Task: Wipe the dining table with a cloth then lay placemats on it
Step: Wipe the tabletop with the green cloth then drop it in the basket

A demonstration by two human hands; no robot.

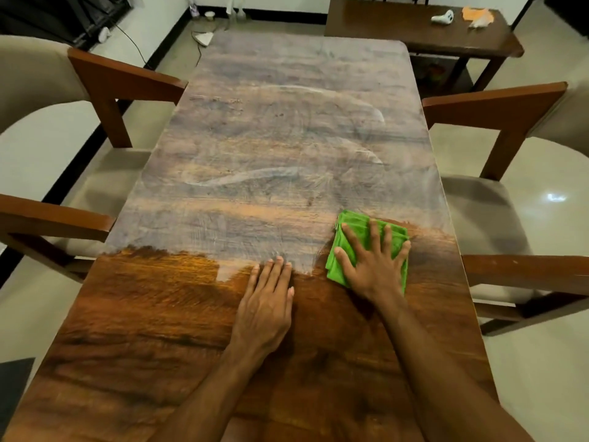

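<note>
A long wooden dining table (223, 330) runs away from me. Its far two thirds carry a pale, streaky film, while the near part shows dark bare grain. A folded green cloth (353, 224) lies on the table near the right edge, at the border of the film. My right hand (373, 263) presses flat on the cloth with fingers spread. My left hand (267, 307) rests flat on the bare wood just left of it, fingers straight and together. No placemats are in view.
Wooden armchairs with beige seats stand on both sides: two on the left (121, 81) (54, 218) and two on the right (497, 106) (526, 272). A dark side table (398, 23) with small items stands beyond the far right corner. Cables lie on the floor at far left.
</note>
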